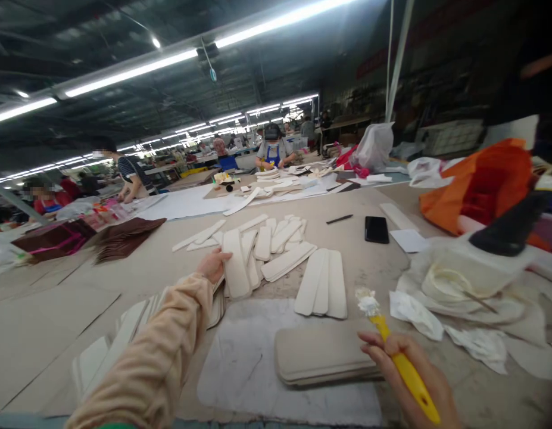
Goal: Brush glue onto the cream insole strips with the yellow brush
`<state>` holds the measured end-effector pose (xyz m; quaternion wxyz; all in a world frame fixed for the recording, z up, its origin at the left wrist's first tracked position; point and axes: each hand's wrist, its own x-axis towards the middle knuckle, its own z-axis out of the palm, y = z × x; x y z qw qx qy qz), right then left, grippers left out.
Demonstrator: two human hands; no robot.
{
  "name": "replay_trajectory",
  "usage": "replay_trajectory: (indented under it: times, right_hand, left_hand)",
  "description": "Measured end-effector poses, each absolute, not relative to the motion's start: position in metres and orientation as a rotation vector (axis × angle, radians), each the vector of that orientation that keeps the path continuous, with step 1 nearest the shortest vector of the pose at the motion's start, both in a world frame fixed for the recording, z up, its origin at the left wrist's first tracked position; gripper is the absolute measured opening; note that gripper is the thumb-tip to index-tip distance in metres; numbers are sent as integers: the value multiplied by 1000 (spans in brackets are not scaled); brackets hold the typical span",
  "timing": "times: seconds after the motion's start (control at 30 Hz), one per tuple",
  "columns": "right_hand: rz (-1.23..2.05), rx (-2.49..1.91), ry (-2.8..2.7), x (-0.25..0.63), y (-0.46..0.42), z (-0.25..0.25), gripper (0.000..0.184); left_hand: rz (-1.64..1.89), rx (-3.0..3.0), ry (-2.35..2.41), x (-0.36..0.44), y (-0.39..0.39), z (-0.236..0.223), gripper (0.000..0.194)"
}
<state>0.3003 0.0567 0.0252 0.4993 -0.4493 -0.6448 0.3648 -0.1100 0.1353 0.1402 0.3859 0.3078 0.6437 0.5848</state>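
Observation:
My left hand [214, 264] reaches forward and pinches the edge of a long off-white strip with rounded ends [237, 268], beside a loose pile of similar strips [280, 237]. In my right hand [405, 363] is a yellow-handled brush [407, 375], its bristles coated with a thick white paste. Just left of that hand lies a stack of beige rounded panels [323, 351] on a white sheet [235, 357]. A small fan of strips [321, 283] rests behind the stack. More strips [124, 333] lie partly hidden under my left sleeve.
At right stands a white plastic container [463, 268] with a dark handle, near crumpled tissues [416, 313] and an orange bag [481, 185]. A black phone [376, 229] lies farther back. Dark brown sheets [128, 235] are stacked at left. Co-workers [273, 149] work beyond the table.

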Motion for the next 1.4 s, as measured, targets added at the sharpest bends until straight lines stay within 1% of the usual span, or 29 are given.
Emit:
replay_trajectory:
  times: [0.03, 0.1, 0.17, 0.2, 0.3, 0.33, 0.37, 0.43, 0.5, 0.57, 0.63, 0.8, 1.07, 1.2, 1.4]
  right_hand:
    - [882, -1081, -1566, 302, 58, 27, 19]
    - [860, -1066, -1563, 306, 60, 31, 16]
    - [805, -1067, -1548, 312, 64, 34, 15]
    - [778, -1079, -1534, 315, 66, 36, 16]
    - [770, -1098, -1452, 321, 70, 38, 22]
    - [792, -1093, -1421, 322, 70, 38, 24]
    - [817, -1086, -1396, 321, 71, 38, 25]
    - [874, -1073, -1377, 318, 69, 36, 25]
    - [939, -1079, -1405, 312, 66, 33, 26]
    - [1016, -1089, -1471, 303, 60, 31, 26]
    - [1090, -1082, -1540, 294, 54, 29, 26]
    - [1218, -1024, -1585, 266, 45, 28, 29]
    - [1436, -979, -1553, 228, 37, 27, 33]
    - [1411, -1041, -1605, 222, 36, 31, 31]
    - [1217, -1215, -1587, 245, 51, 35, 30]
  left_hand:
    - [1480, 817, 1708, -117, 144, 143, 30]
    - [1477, 907, 1836, -124, 155, 144, 44]
    - [1473, 1037, 1918, -117, 154, 137, 57]
    - [1457, 1114, 1928, -108, 147, 130, 60]
    - [1317, 1369, 1842, -67, 101, 97, 58]
    - [1244, 1475, 1784, -52, 80, 82, 60]
    - [1085, 1702, 1720, -38, 59, 67, 66]
    - [933, 1938, 1645, -15, 22, 37, 77]
    - [908, 1992, 1619, 0, -3, 14, 86]
    - [934, 1998, 1614, 7, -14, -2, 90]
    - [951, 1998, 1619, 10, -15, -9, 89]
    - [1006, 1947, 1677, 11, -10, -14, 73]
    - [1020, 1952, 1672, 14, -11, -17, 75]
    - [1026, 1927, 1680, 15, -12, -15, 82]
    - [1001, 1962, 1713, 14, -11, -16, 83]
